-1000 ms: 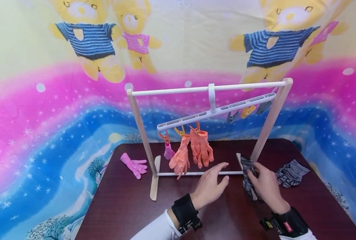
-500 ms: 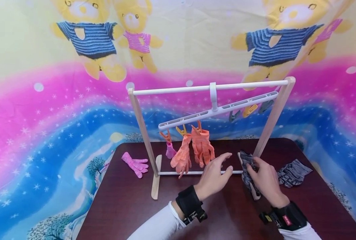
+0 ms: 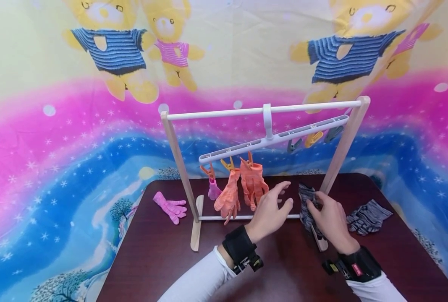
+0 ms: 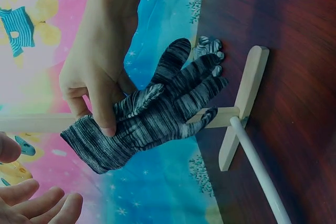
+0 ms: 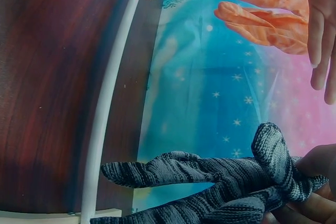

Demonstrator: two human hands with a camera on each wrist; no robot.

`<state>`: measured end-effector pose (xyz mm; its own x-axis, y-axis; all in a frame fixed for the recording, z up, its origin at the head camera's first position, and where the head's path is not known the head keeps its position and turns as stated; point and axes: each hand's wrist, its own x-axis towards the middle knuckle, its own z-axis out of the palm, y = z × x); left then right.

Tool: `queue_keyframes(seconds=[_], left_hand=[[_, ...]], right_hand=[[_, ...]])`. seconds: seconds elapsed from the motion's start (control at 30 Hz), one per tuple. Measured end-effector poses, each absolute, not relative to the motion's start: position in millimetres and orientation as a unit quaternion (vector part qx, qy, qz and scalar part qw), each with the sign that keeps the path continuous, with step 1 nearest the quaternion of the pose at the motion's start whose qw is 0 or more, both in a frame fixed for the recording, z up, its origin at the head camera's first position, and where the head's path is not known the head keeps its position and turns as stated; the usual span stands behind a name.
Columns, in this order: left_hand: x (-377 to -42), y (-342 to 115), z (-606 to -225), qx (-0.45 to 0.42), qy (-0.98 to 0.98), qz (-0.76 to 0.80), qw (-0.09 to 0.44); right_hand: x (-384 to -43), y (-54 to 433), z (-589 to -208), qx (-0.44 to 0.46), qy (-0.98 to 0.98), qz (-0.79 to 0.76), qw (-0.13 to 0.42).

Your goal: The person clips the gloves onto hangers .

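Note:
My right hand pinches a black-and-grey striped knit glove near its cuff, and the glove's fingers hang down beside the rack's right post. To the left of it, my left hand holds nothing; its fingers are loosely bent and apart from the glove. Above both hands, a white clip hanger hangs tilted from the rack's top bar. Two orange gloves and a pink glove hang from clips on its left half. On the right half, two grey clips and a yellow clip hold nothing.
The wooden rack with white bars stands on a dark red-brown table. A second striped glove lies at the right, and a pink glove lies at the left. A printed cloth covers the wall behind.
My right hand has lifted the striped glove slightly from beside the rack's right foot. My left hand has risen a little, still holding nothing.

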<state>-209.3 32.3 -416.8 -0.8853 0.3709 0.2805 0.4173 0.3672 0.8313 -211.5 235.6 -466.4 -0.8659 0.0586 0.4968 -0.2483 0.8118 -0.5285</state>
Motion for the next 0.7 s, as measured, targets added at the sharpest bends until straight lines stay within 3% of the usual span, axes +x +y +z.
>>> queue_keyframes(seconds=[0.7], left_hand=[[-227, 40, -396, -0.236, -0.814, -0.531, 0.017]], right_hand=[[-225, 232, -448, 0.063, -0.907, 0.315, 0.274]])
